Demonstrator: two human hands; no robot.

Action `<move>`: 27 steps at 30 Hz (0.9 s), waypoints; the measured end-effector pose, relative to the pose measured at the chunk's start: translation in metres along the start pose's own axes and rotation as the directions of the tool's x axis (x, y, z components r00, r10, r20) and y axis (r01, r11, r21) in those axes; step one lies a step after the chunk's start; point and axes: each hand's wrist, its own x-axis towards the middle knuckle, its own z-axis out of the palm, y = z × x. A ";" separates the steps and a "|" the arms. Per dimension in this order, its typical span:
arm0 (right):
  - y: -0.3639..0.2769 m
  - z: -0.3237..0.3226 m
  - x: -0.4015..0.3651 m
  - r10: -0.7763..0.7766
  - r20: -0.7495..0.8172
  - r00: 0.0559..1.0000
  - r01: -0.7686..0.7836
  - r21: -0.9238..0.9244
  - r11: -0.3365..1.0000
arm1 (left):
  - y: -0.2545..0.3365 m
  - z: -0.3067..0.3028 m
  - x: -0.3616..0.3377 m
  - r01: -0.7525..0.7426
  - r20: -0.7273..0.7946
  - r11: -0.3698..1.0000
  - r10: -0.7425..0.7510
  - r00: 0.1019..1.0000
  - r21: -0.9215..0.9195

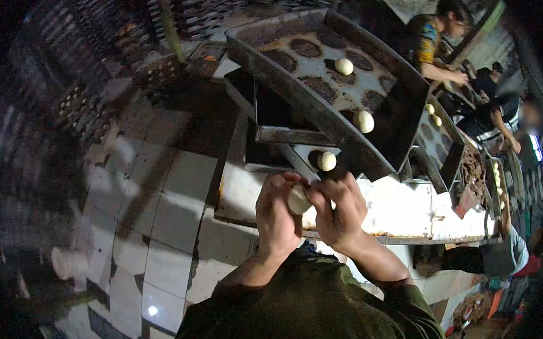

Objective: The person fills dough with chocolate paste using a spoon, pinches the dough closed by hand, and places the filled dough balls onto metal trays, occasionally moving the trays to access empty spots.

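Note:
Between my two hands is a pale, round dough ball. The fingers of my left hand curl around its left side. From the other side my right hand has its thumb and bent fingertips pressed against the dough. Just beyond my hands, a second dough ball rests by the lower trays. Two more, a near dough ball and a far dough ball, lie in the large metal tray, whose bottom has dark round marks.
Under the large tray, other metal trays are stacked askew on a white table. Further right stand another tray with dough balls and a brown heap. Co-workers, including a person in a patterned shirt, are along the right. Tiled floor lies left.

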 end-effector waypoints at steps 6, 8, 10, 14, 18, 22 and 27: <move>-0.011 -0.018 0.041 -0.169 0.246 0.955 0.227 -0.231 0.946 | 0.032 0.029 0.016 0.400 0.345 0.841 -0.278 0.897 -0.363; 0.000 -0.030 0.070 0.061 0.358 0.932 -0.034 -0.081 0.996 | 0.032 0.015 0.029 0.379 0.506 0.888 -0.209 0.837 -0.259; 0.016 -0.038 0.110 0.279 0.377 0.883 -0.302 0.003 0.953 | 0.034 0.013 0.037 0.370 0.494 0.887 -0.200 0.846 -0.274; 0.116 -0.022 0.177 0.211 0.385 0.899 -0.113 -0.262 0.958 | 0.035 -0.006 0.021 0.277 0.478 0.948 -0.173 0.861 -0.157; 0.197 0.023 0.153 0.423 0.742 0.521 -0.151 -0.407 0.901 | 0.025 -0.044 -0.003 0.280 0.456 0.935 -0.155 0.876 -0.220; 0.193 0.009 0.172 0.032 0.743 0.669 0.244 -0.260 0.934 | 0.029 -0.091 -0.020 0.089 0.312 0.995 -0.096 0.945 0.039; 0.213 0.033 0.142 -0.111 0.658 0.745 0.242 -0.111 0.964 | 0.004 -0.053 -0.046 0.226 0.442 0.973 -0.227 0.868 0.054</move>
